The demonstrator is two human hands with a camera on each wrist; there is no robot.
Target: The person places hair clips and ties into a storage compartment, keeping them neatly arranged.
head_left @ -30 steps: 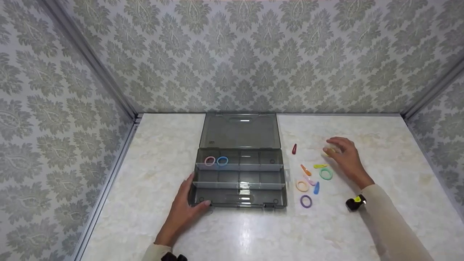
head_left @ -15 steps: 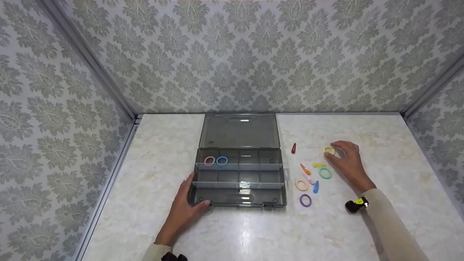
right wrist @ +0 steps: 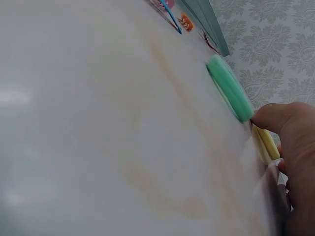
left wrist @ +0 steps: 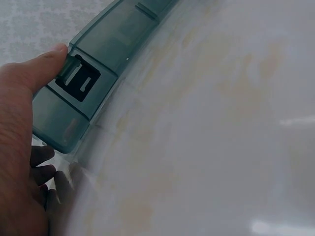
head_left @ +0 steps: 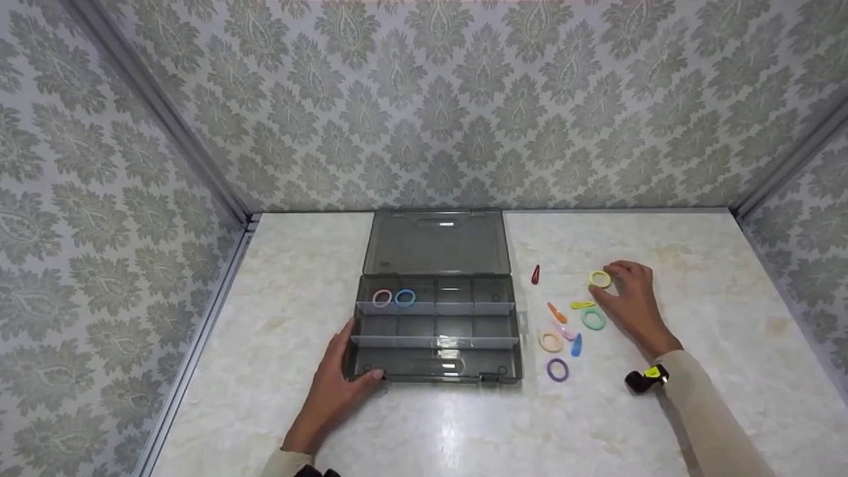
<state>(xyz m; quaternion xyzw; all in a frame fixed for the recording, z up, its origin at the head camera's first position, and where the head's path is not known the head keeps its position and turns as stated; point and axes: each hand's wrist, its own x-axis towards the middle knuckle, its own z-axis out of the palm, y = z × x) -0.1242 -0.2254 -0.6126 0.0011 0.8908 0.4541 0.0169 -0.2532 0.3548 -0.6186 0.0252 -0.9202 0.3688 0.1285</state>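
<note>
My right hand (head_left: 636, 301) pinches a pale yellow hair tie (head_left: 591, 275) between thumb and index finger, at the table's right; in the right wrist view this hair tie (right wrist: 268, 143) shows partly behind the thumb. Just in front of that hand lies a green hair tie (head_left: 583, 321). My left hand (head_left: 333, 379) holds the front left corner of a grey see-through compartment box (head_left: 397, 343), thumb by the front latch (left wrist: 78, 78), fingers along the side. The box's lid (head_left: 437, 245) is folded back. Inside its back row sit a pink hair tie (head_left: 374, 299) and a blue hair tie (head_left: 397, 299).
Right of the box lie a dark red snap clip (head_left: 535, 274), an orange clip (head_left: 556, 313), a yellow clip (head_left: 582, 305), a pink clip (head_left: 565, 332), a blue clip (head_left: 577, 345), a peach hair tie (head_left: 541, 342) and a purple hair tie (head_left: 549, 370). Patterned walls (head_left: 450, 132) enclose the table.
My right hand has shifted slightly right and nearer to me, and the yellow hair tie, mostly covered before, now shows between its fingertips. The left hand stays at the box corner.
</note>
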